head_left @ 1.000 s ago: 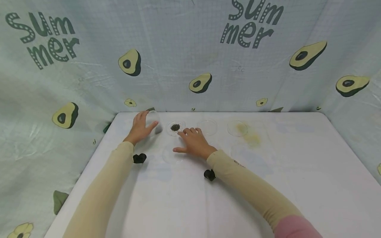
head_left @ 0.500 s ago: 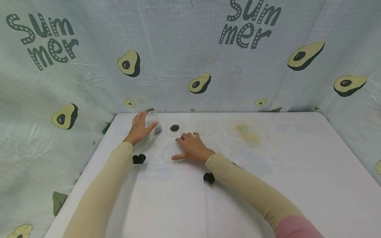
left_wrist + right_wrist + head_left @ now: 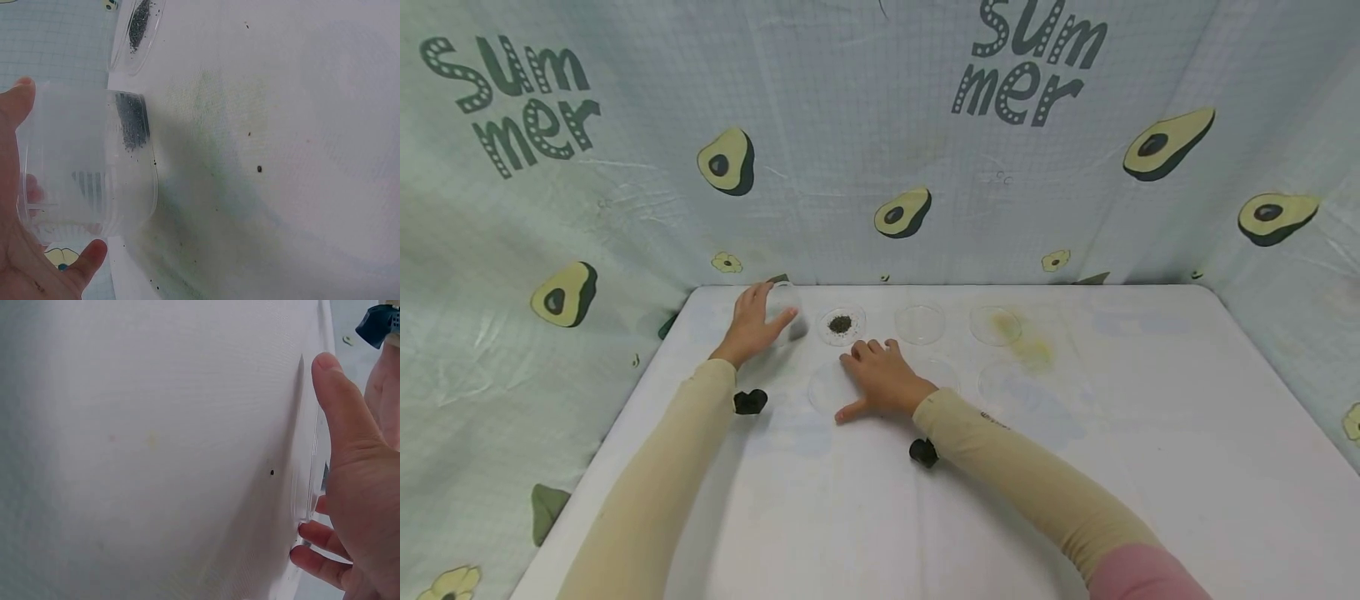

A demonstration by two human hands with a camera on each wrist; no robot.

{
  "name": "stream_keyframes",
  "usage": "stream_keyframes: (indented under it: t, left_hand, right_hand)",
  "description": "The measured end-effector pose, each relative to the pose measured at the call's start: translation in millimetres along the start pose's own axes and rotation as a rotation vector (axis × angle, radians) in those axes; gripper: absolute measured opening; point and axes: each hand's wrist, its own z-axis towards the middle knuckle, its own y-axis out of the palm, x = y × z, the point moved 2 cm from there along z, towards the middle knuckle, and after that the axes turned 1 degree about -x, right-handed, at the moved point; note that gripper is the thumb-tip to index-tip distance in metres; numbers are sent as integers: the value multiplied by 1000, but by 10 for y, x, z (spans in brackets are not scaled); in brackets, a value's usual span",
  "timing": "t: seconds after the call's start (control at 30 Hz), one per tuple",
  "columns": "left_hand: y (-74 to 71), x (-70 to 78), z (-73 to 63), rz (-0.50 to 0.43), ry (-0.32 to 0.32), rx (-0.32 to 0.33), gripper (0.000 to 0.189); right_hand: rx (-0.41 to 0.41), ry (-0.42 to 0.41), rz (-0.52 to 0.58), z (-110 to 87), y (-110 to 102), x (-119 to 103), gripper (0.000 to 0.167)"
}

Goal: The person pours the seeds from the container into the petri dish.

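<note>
My left hand (image 3: 751,323) grips a clear plastic tub (image 3: 786,310) at the far left of the table. The left wrist view shows the tub (image 3: 75,156) with dark grains (image 3: 132,122) at its bottom, between thumb and fingers. Right of it lies a round clear dish (image 3: 824,335) with a small heap of dark grains (image 3: 840,324). My right hand (image 3: 883,379), fingers spread, is over the right side of another clear dish (image 3: 822,392). In the right wrist view its fingertips are by that dish's edge (image 3: 304,500), while the thumb (image 3: 340,400) stands apart.
More clear round dishes lie to the right, including one at the back (image 3: 920,325) and one (image 3: 992,327) beside a yellow stain (image 3: 1033,352). A few dark specks (image 3: 259,169) are scattered on the white table (image 3: 835,517). An avocado-printed sheet (image 3: 820,108) hangs behind.
My right hand has moved back from the dish with grains toward me, over the nearer dish, its thumb spreading farther from the fingers. The left hand and tub stay in place.
</note>
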Motion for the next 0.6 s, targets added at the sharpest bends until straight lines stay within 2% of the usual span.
stream_keyframes:
  t: [0.13,0.37,0.6]
  left_hand:
    - [3,-4,7,-5,3,7,81]
    - [-20,-16,1,0,27,7,83]
    - [-25,-21,-33,-3,43,-7,84]
  right_hand:
    - [10,3,-25,4,8,-11,102]
    - [36,4,-30,12,12,-23,90]
    - [29,22,-13,2,12,-49,88]
